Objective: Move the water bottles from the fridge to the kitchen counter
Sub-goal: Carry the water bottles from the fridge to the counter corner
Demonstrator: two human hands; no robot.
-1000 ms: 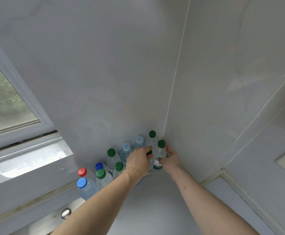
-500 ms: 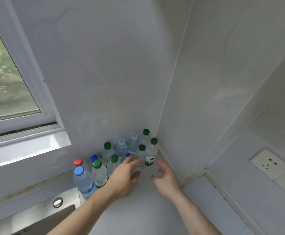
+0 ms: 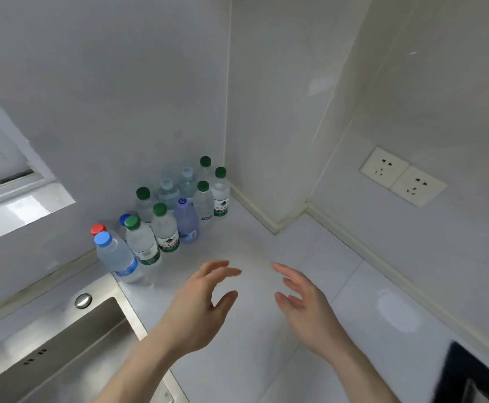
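Note:
Several clear water bottles (image 3: 166, 225) stand upright in a cluster in the back corner of the white kitchen counter (image 3: 318, 286), with green, blue and red caps. A green-capped pair (image 3: 220, 193) stands nearest the corner. My left hand (image 3: 202, 303) hovers over the counter in front of the cluster, fingers spread, holding nothing. My right hand (image 3: 301, 303) is beside it, also spread and empty. Both hands are well apart from the bottles. The fridge is out of view.
A steel sink (image 3: 63, 344) sits at the lower left, its rim just in front of the blue-capped bottle (image 3: 115, 257). A window ledge (image 3: 19, 210) is at the left. Two wall sockets (image 3: 403, 175) are on the right wall. A dark object (image 3: 475, 376) fills the lower right corner.
Both hands let go of the green-capped bottles in the corner and drew back toward me, fingers spreading. The view tilted down, showing more counter and the sink.

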